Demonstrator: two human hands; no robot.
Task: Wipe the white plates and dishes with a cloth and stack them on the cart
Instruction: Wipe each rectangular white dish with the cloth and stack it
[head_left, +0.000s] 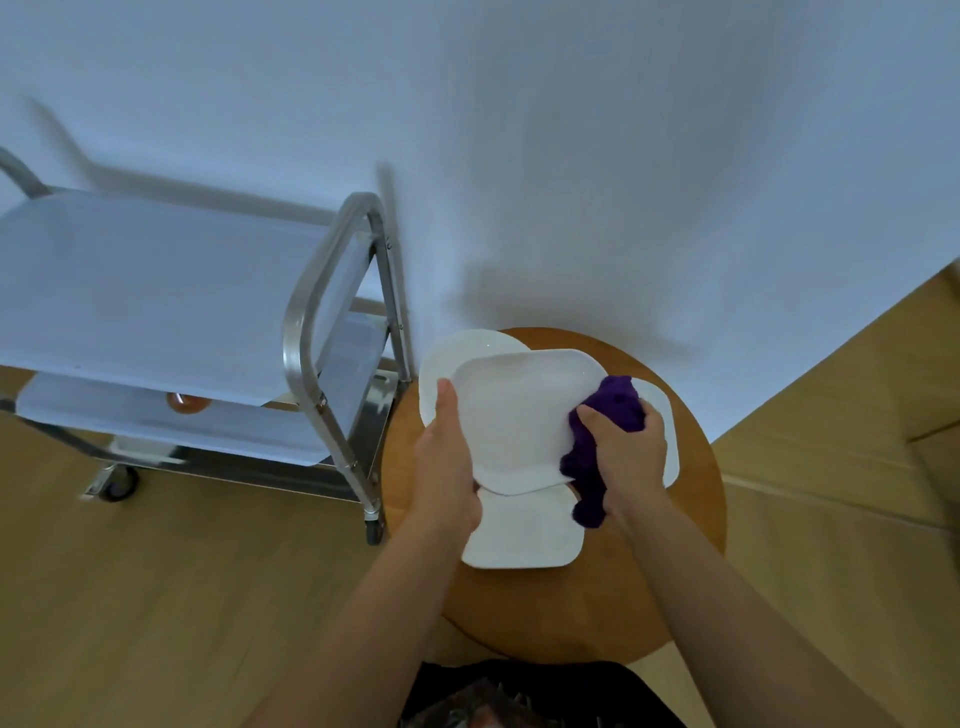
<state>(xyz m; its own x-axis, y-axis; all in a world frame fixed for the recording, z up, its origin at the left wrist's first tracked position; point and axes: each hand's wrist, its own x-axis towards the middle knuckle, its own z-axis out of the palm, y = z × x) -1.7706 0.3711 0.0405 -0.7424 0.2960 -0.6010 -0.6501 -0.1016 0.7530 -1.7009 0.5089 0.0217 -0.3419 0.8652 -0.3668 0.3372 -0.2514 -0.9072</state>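
- Setting: pale wall (571, 156) behind, light wood floor (156, 597) below; a round wooden worktop (623, 587) stands near the wall.
- Held plate (519, 415): white, squarish with rounded corners, lifted above the worktop and tilted toward the camera.
- Left of the two hands (447, 457): grips the held plate at its left edge, thumb lying on the upper face, fingers hidden beneath.
- Right one (626, 447): fingers curled round a bunched purple cloth (597, 447), which is pressed against the right edge of the held plate; the cloth's loose end hangs down below the hand.
- On the worktop under the held plate: a square white dish (524, 535) nearest the camera; a round white plate (441, 364) at the left, overhanging the worktop edge; another white plate (667, 431) at the right, mostly hidden by the right hand.
- Cart (322, 322): steel-tube frame on castors, just left of the worktop; pale shelves, top shelf (156, 291) bare.
- Lower shelf: a small brownish object (188, 402), blurred; cannot tell what it is.
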